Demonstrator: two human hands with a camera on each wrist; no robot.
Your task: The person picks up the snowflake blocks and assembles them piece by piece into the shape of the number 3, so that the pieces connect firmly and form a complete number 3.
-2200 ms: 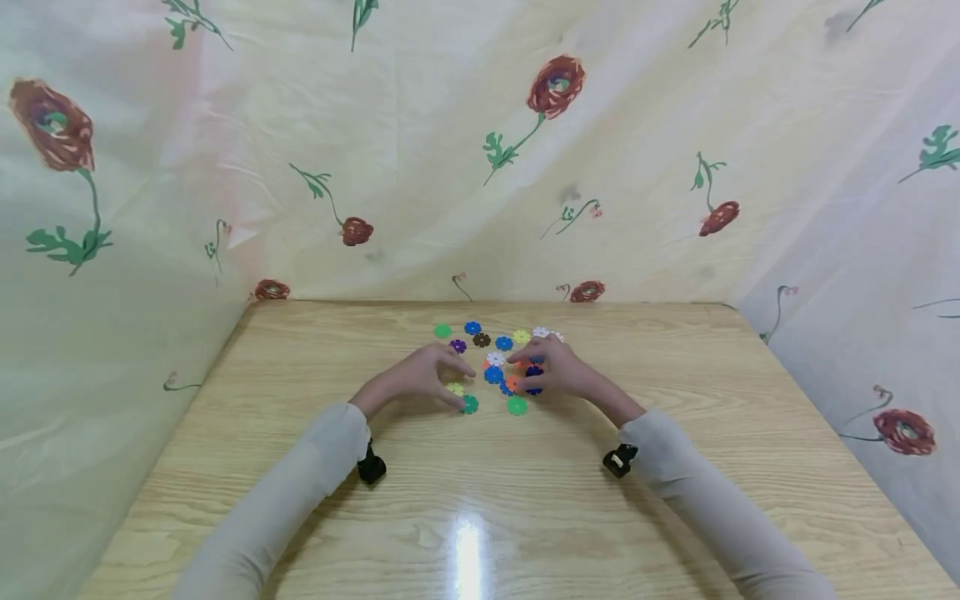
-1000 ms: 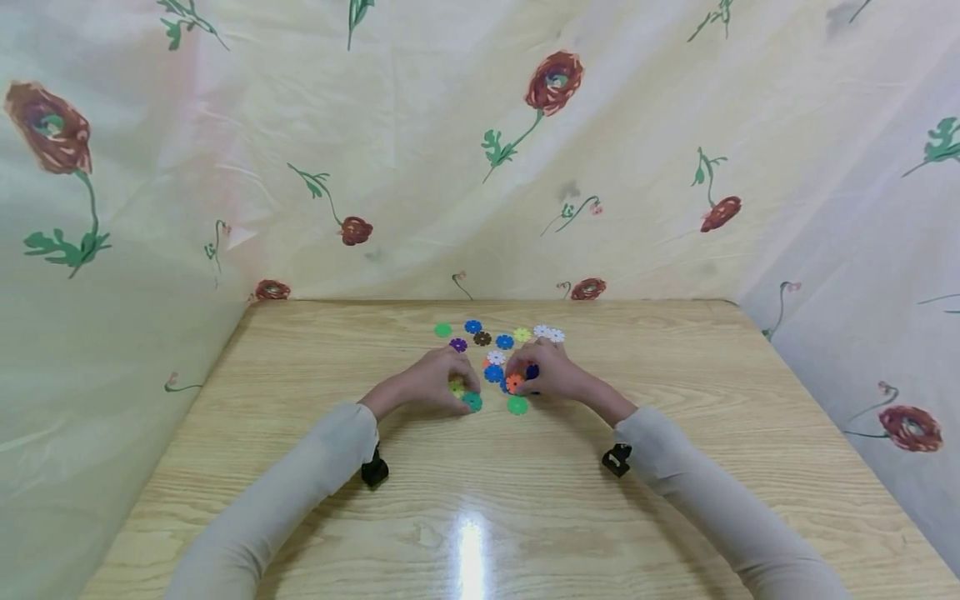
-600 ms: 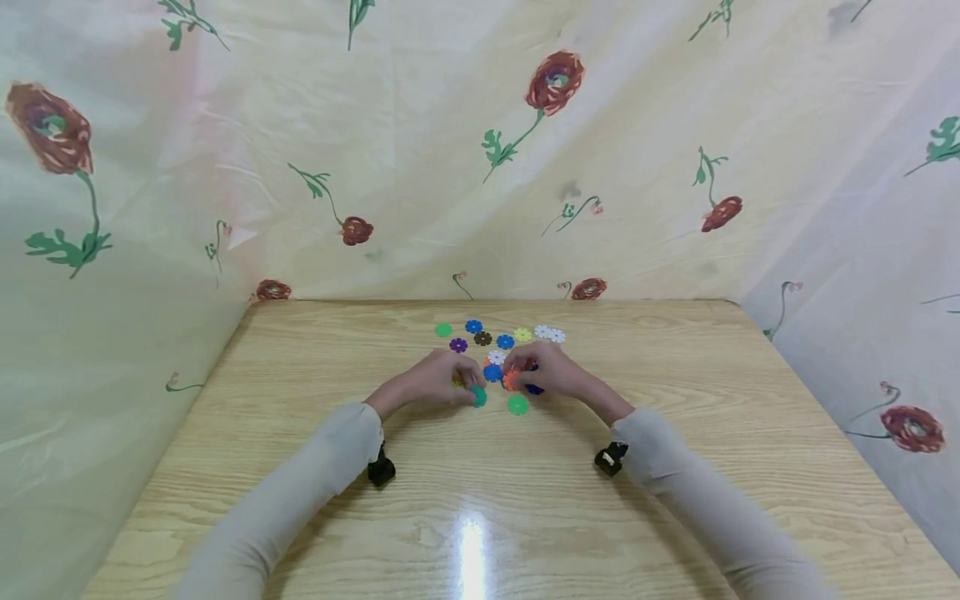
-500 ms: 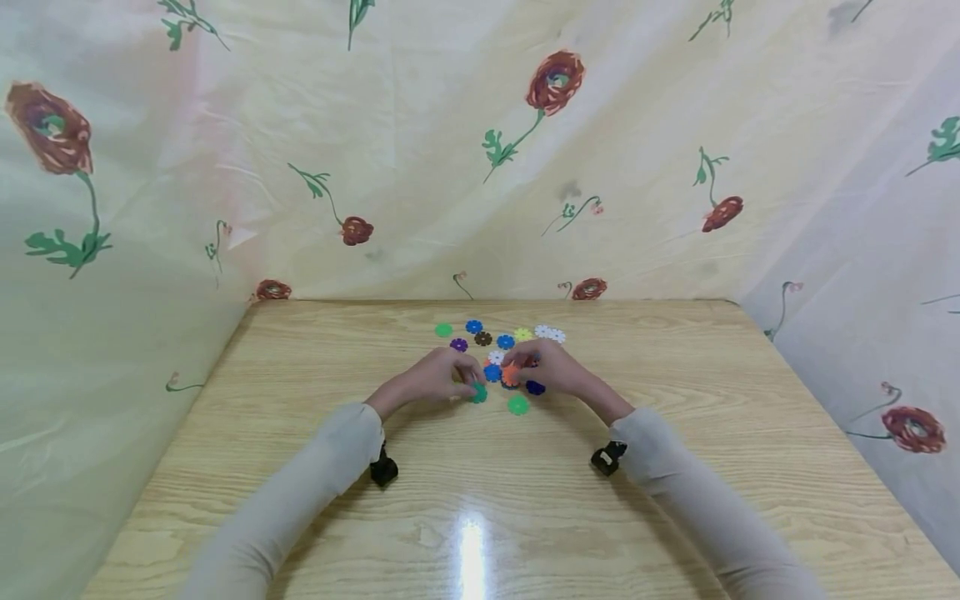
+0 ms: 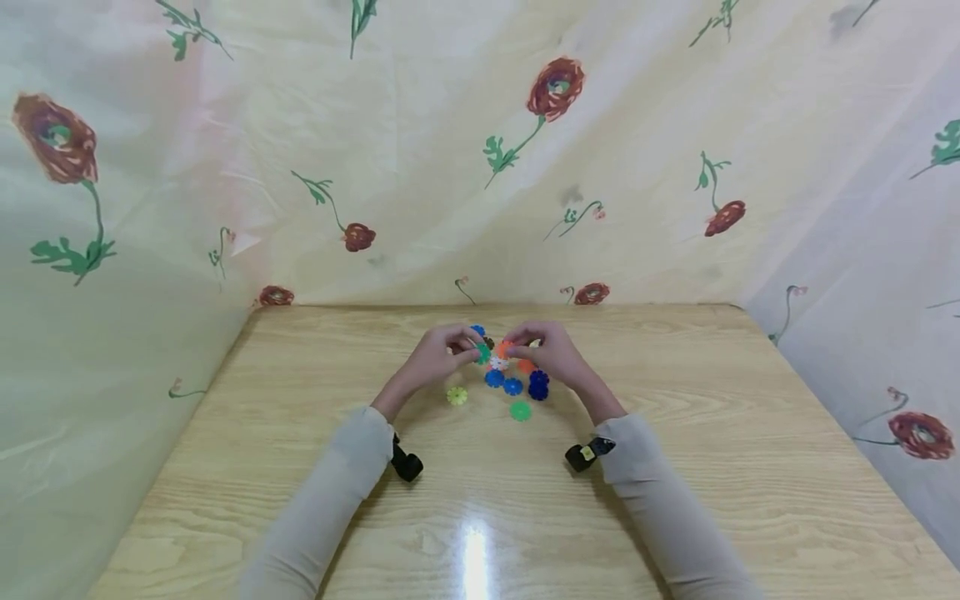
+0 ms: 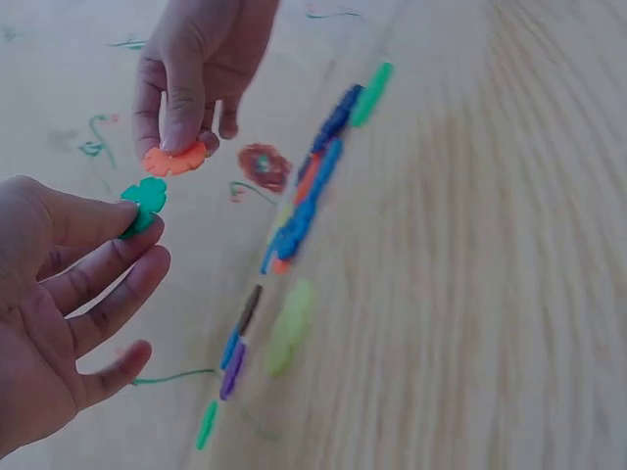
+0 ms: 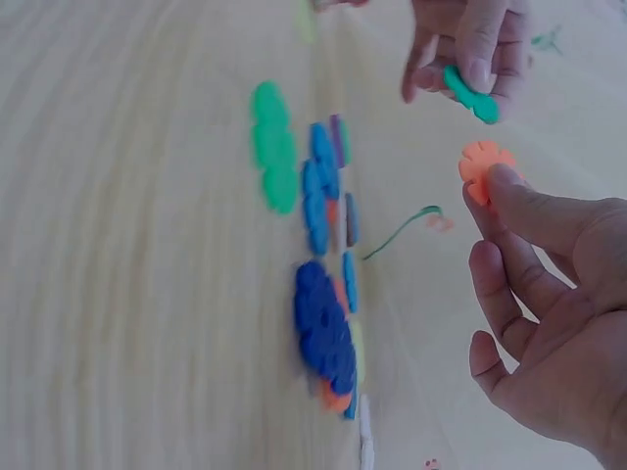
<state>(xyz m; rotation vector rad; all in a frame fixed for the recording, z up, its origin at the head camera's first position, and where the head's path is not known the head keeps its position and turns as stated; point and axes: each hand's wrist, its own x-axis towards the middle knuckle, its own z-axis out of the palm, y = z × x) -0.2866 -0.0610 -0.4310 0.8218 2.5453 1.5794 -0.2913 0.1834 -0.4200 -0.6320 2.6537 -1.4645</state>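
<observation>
My left hand pinches a green snowflake building disc between thumb and forefinger, its other fingers loosely spread. Opposite it, my right hand pinches an orange snowflake building disc the same way. Both discs are held up off the table, edges facing each other with a small gap in the wrist views. Below and around the hands lie a white disc, a blue disc and a dark blue disc. Some discs farther back are hidden behind the hands.
A yellow disc and a light green disc lie nearer on the wooden table. Flower-patterned cloth hangs behind the table and at its sides. Black wrist cameras hang under both forearms.
Both hands have picked up their discs, the green one and the orange one, and raised them up and inward, close together. The yellow disc and the dark blue discs are now uncovered.
</observation>
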